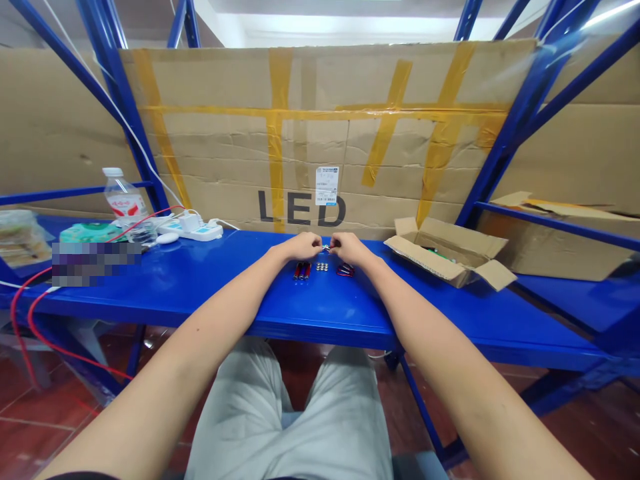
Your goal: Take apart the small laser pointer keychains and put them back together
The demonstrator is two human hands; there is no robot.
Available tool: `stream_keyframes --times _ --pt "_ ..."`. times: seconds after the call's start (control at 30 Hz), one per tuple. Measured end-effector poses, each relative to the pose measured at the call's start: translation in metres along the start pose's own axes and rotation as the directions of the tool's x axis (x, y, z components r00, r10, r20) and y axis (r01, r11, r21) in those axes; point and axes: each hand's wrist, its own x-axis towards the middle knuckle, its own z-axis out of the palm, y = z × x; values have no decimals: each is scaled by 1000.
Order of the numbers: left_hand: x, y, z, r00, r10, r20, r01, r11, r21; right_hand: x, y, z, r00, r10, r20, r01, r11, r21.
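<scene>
- Fingertips of left hand (301,246) and right hand (350,248) meet at frame centre, closed narrow on one small metal part (325,248). Both hands hold it, just above the blue shelf top (225,293). The part's shape is too small to tell.
- Judgement: a part this small wants a light pinch and slow turns. Forearms resting on the shelf edge should steady it, and keeping the part low over the shelf means a slip drops it close by.
- Just below the hands, on the shelf: red cylindrical pieces (303,270), a cluster of small silver pieces (323,267) and a red loop-shaped piece (345,271). They lie near one another but apart.
- Judgement: loose silver pieces may roll, so avoid sweeping the wrists across them.
- Right of centre: open cardboard box (450,257), flaps spread.
- Left of centre: white power strip (193,230) and water bottle (123,200). A red cable (30,313) trails to the left edge.
- Behind, across the upper frame: cardboard sheet marked LED (300,133).
</scene>
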Motion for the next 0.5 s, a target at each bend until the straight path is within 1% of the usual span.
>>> stream_keyframes --times 0.1,0.17,0.3,0.4,0.5 --pt "1 1 1 1000 -10 20 7 986 167 -2 7 -3 996 86 31 -84 995 -54" --pt "3 1 4 999 10 47 -20 976 215 -3 10 -4 991 124 50 -120 990 -77" --pt "10 -3 8 992 84 93 -100 980 175 -4 8 -5 987 140 76 -134 988 -81" --pt "12 -9 9 990 82 114 -98 985 142 -5 2 -5 987 133 86 -128 990 -61" --pt "11 -15 9 992 74 106 -85 990 110 -6 -1 -5 988 129 80 -127 991 -40"
